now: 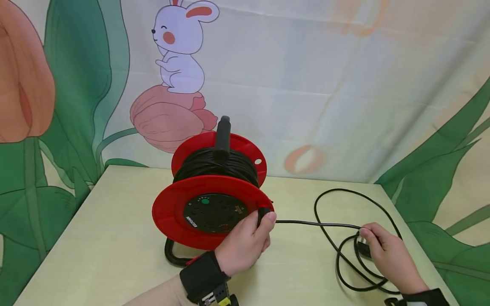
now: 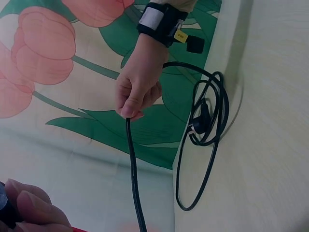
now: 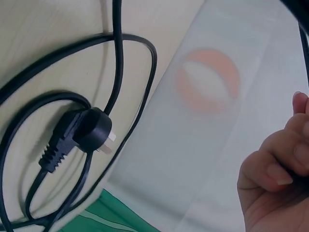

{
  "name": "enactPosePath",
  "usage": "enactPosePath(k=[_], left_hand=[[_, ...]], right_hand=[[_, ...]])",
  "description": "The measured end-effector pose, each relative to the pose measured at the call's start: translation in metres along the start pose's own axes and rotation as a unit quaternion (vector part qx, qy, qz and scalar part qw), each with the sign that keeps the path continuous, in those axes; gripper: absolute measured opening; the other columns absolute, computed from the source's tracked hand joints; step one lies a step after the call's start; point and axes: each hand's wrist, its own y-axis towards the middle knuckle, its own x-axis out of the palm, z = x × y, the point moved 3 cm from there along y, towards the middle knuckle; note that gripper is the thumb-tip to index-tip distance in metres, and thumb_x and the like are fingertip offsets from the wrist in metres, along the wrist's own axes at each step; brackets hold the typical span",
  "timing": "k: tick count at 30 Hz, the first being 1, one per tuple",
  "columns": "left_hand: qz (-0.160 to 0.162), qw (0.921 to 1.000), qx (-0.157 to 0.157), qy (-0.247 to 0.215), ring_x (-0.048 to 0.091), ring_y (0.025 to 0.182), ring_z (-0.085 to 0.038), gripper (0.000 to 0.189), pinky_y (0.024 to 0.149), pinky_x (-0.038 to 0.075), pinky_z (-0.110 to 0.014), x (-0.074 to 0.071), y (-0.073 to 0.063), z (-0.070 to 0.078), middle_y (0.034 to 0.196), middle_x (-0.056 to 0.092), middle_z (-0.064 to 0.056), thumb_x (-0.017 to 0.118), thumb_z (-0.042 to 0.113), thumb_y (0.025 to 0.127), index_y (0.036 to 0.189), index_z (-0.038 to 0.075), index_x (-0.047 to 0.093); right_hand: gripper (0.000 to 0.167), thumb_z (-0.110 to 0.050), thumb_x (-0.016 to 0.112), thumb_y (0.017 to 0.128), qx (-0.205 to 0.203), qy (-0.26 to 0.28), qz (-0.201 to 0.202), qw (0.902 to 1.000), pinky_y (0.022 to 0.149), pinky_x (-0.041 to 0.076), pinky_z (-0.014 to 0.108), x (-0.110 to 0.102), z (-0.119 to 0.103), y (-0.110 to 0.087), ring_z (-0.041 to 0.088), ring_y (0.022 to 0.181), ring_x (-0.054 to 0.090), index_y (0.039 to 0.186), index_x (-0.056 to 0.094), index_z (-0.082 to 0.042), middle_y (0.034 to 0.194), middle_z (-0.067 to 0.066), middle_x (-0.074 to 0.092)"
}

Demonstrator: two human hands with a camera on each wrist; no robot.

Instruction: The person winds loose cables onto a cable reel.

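A red cable reel [image 1: 168, 212] wound with black cable stands at the middle of the table, its round socket panel [image 1: 214, 212] facing me. My left hand [image 1: 245, 244] grips the black knob [image 1: 263, 213] at the right side of the reel's front disc. From beside that disc a black cable [image 1: 302, 222] runs nearly straight to the right. My right hand [image 1: 394, 259] pinches this cable between thumb and fingers; the left wrist view shows the same hand [image 2: 140, 77] from the far side. Past it the cable lies in loose loops, with the black plug [image 3: 94, 130] among them.
The pale table [image 1: 95, 238] backs onto a printed cloth [image 1: 291, 76] with a rabbit and flowers. A dark carrying handle [image 1: 223, 140] rises above the reel, and a black tube foot [image 1: 172, 255] shows under its left side. Cable loops [image 1: 344, 191] spread toward the table's right edge.
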Motion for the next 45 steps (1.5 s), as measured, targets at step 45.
enactPosePath(k=[45], left_hand=[[-0.042, 0.9819, -0.182, 0.031, 0.041, 0.053, -0.019, 0.049, 0.053, 0.027, -0.03, -0.038, -0.066, -0.125, 0.059, 0.048, -0.002, 0.038, 0.05, 0.102, 0.085, 0.005, 0.05]], right_hand=[[0.018, -0.025, 0.045, 0.104, -0.006, -0.014, -0.042, 0.999, 0.047, 0.034, 0.026, 0.032, -0.025, 0.02, 0.008, 0.049, 0.038, 0.1, 0.054, -0.011, 0.063, -0.003, 0.042]])
